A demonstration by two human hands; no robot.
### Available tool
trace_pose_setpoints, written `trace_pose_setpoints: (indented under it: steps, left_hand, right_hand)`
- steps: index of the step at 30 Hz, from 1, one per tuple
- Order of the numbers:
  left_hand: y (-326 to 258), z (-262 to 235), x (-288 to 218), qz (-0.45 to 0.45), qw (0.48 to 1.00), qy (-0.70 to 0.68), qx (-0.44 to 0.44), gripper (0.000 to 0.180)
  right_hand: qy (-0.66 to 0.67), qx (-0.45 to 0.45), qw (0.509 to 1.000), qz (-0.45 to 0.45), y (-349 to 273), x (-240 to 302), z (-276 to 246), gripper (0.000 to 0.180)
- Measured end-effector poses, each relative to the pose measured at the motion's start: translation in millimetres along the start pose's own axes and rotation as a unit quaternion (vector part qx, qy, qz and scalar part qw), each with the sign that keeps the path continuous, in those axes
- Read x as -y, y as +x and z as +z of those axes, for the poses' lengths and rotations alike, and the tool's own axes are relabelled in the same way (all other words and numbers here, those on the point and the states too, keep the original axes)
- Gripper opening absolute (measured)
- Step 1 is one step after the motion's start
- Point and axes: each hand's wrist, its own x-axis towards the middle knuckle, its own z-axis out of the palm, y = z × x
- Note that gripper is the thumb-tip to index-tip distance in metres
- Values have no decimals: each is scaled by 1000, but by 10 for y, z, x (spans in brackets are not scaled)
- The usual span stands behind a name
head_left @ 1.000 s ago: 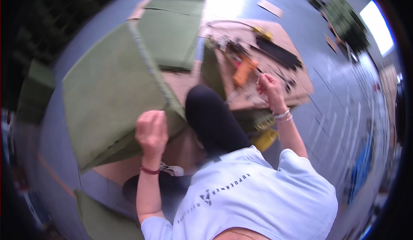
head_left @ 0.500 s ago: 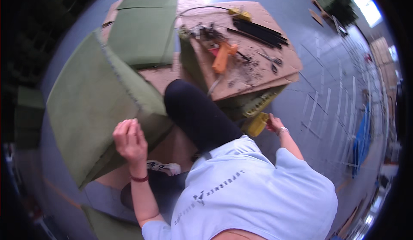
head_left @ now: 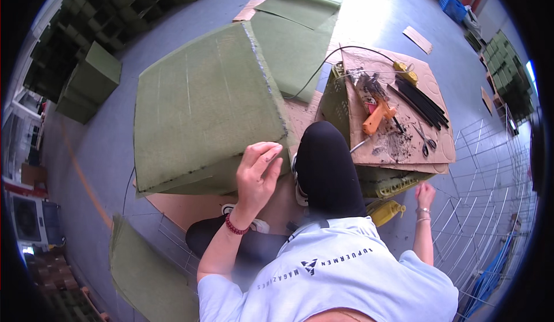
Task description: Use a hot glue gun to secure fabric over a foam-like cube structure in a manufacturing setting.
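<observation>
My left hand [head_left: 259, 175] is raised beside the near right corner of a large green felt-like box [head_left: 202, 102]. Its fingers are bent, the thumb stands apart from them, and nothing shows between. A pale, uneven line runs along the box's right edge. My right hand [head_left: 426, 195] is closed, off the near right corner of a cardboard-topped work surface [head_left: 398, 154]; whatever it may hold is hidden. Below that surface, left of this hand and apart from it, is a yellow bottle-like container [head_left: 384, 212]. An orange glue gun [head_left: 378, 117] lies on the cardboard.
Black sticks [head_left: 418, 103], scissors [head_left: 426, 142] and a yellow power strip [head_left: 405, 73] with a cable share the cardboard. Green sheets [head_left: 300, 39] lie beyond the box. Wire mesh panels [head_left: 479, 177] stand at right. Another green piece [head_left: 144, 270] lies near left.
My right hand has come off the yellow container and moved up and right of it. My left hand remains raised by the box, its thumb now apart from the fingers. The view has shifted.
</observation>
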Motion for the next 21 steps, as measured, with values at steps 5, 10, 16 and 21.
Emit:
trace_pose_setpoints:
  steps: [5,10,16,21]
  left_hand:
    - [23,-35,-149,-69,993,-94,24,22]
    - [-93,-192,-296,-128,982,-110,83,39]
    - [-226,-312,-121,-173,941,-218,191,72]
    - [-461,-440,-312,-173,972,6,158,28]
  right_hand:
    - [345,118,897,-249,-646,3510,257,25]
    - [237,244,688,-641,-1778,4981,793,31]
    - [221,230,595,-738,-2375,5097,1188,39]
    - [183,229,675,-678,-1980,5132,1134,53]
